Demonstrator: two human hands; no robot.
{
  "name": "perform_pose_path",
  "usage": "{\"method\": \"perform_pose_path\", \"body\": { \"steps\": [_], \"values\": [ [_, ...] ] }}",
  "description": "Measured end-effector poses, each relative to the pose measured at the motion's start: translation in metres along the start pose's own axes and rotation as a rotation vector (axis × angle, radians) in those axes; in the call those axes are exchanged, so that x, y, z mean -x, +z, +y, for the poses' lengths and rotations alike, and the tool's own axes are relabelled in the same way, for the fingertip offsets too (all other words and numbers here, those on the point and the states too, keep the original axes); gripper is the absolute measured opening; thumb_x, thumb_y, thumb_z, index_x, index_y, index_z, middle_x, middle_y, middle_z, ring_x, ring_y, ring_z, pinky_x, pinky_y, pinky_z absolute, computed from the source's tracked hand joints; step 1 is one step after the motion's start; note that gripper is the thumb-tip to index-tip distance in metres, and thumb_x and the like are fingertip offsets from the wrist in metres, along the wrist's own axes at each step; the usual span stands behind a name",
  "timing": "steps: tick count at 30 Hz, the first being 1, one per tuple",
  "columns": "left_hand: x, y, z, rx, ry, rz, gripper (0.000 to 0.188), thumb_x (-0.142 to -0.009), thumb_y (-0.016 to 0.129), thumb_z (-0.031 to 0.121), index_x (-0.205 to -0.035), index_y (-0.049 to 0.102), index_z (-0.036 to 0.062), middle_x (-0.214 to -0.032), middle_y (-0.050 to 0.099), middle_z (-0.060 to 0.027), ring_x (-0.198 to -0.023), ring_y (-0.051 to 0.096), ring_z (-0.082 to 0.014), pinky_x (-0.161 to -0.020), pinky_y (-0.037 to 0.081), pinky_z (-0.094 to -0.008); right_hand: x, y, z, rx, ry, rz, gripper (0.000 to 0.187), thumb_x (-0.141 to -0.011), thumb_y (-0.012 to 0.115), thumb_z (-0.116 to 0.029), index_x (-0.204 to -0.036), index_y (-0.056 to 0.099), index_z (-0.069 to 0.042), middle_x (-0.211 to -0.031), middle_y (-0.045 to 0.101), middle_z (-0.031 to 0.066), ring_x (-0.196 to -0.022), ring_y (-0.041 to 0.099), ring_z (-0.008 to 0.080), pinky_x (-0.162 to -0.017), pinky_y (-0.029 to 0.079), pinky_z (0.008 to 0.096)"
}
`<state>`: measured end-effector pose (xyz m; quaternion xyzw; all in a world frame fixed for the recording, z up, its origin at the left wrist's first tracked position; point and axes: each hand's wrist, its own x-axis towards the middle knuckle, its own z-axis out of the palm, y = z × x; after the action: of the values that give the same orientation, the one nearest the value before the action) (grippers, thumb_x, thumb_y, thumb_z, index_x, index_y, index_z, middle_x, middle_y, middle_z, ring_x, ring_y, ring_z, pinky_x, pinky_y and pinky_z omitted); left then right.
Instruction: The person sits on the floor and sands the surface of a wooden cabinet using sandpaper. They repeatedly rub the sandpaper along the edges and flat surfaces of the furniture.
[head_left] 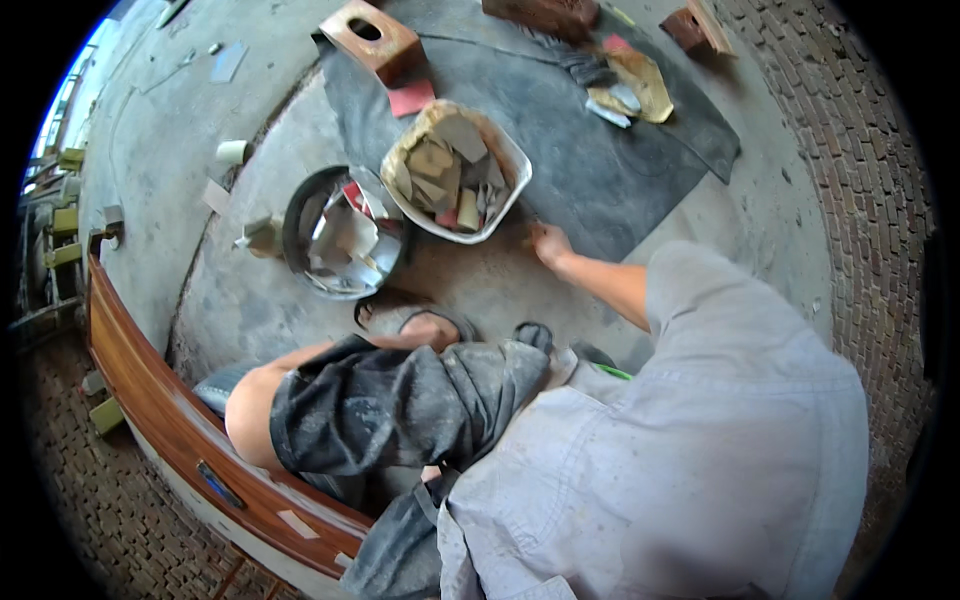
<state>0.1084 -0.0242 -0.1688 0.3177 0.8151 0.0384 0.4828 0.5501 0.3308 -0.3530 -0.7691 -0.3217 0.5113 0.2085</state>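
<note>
My right hand point(549, 245) reaches low over the floor, just right of a white-rimmed tub point(522, 172) full of torn sandpaper pieces and scraps. Its fingers are closed, and a small brownish bit seems to show at the fingertips, too blurred to name. Left of the tub stands a round dark bucket point(292, 240) with sheets, red pieces and white scraps in it. Of my left hand, at most a small patch of skin point(431, 473) shows between my legs; its fingers are hidden.
A dark mat point(640, 185) lies on the concrete floor, with a brown block with an oval hole point(372, 42), a red sheet point(411, 98) and crumpled tan paper point(645, 85) around it. A long varnished wooden board point(150, 345) runs along my left. A pale cup point(234, 152) lies farther off.
</note>
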Motion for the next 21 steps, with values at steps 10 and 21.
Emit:
{"method": "perform_pose_path", "body": {
  "steps": [10,21],
  "values": [
    [-0.023,0.002,-0.012,0.004,0.034,0.045,0.034,-0.091,0.074,0.037,-0.094,0.064,0.0048,-0.081,0.056,-0.0049,-0.075,0.046,-0.0168,-0.066,0.038,-0.0339,0.078,0.048,-0.153,-0.3,0.037,-0.253,0.053,-0.104,0.048,-0.037,-0.117,0.05,0.014,-0.119,0.057,0.0291,-0.101,0.07,0.0373,-0.072,0.067,0.0518],
    [-0.042,0.002,-0.034,0.054,0.144,0.047,0.032,-0.092,0.072,0.034,-0.098,0.063,0.0045,-0.086,0.056,-0.006,-0.08,0.046,-0.0185,-0.07,0.038,-0.0351,0.038,0.077,-0.174,0.158,-0.065,-0.336,0.04,-0.098,0.038,-0.013,-0.12,0.061,0.011,-0.1,0.074,0.0249,-0.074,0.076,0.0398,-0.058,0.066,0.0453]
  ]
}}
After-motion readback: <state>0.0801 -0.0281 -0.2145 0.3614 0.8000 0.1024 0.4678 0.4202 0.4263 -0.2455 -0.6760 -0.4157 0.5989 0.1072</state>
